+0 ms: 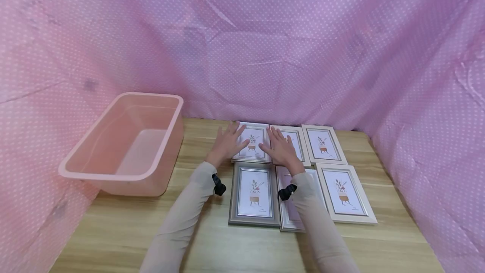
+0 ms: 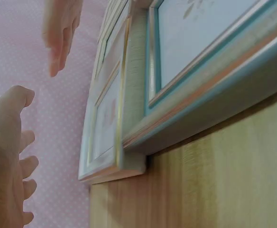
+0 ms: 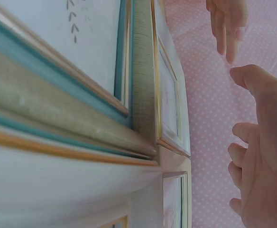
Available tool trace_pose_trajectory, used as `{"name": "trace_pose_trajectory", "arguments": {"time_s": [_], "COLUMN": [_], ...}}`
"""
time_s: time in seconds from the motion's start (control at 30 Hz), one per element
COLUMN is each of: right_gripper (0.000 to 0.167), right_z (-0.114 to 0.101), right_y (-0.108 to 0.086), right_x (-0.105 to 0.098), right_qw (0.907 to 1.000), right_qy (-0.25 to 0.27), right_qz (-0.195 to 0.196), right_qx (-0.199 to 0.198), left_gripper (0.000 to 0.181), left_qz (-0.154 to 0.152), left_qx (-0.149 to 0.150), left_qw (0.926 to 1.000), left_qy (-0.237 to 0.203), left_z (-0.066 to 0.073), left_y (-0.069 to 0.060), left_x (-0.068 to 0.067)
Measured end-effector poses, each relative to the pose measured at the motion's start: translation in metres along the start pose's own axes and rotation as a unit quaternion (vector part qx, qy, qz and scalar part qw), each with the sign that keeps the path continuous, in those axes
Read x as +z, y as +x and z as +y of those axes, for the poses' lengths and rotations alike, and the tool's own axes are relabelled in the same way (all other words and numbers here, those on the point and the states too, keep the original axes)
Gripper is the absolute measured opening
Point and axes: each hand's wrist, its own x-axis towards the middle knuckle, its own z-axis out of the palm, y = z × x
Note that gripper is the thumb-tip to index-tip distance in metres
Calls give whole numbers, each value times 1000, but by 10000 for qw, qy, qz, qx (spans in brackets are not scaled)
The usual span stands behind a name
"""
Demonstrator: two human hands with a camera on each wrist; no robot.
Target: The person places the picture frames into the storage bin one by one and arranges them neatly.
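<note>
Several picture frames lie face up in two rows on a wooden table. My left hand is held over the left edge of the white back-left frame, fingers spread. My right hand, also with spread fingers, hovers over the back-middle frame, covering part of it. Both wrist views show the hands above the frames, holding nothing. In front lie a grey-brown frame and a white frame, which the right forearm partly hides. At the right are two cream frames, the back one and the front one.
A pink plastic tub stands at the left of the wooden table; its visible floor is bare. Pink dotted cloth hangs behind the table and along both sides.
</note>
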Motion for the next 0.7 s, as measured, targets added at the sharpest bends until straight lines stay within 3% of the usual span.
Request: {"name": "trace_pose_trajectory", "arguments": {"time_s": [0.13, 0.27, 0.57, 0.7], "right_gripper": [87, 86, 83, 79], "right_z": [-1, -4, -20, -32], "right_y": [-1, -1, 2, 5], "right_x": [-5, -15, -34, -40], "right_qw": [10000, 9998, 9956, 9917], "right_qy": [-34, 203, 885, 1178], "right_qz": [-8, 70, 309, 459], "right_qx": [-15, -50, -68, -221], "left_gripper": [71, 72, 76, 76], "left_qz": [1, 68, -51, -3], "left_qx": [-35, -20, -148, -196], "left_qw": [10000, 10000, 9997, 9998], "left_qy": [-39, 15, 182, -74], "left_z": [-1, 1, 10, 13], "left_y": [1, 3, 9, 3], "left_x": [-11, -30, -94, -129]}}
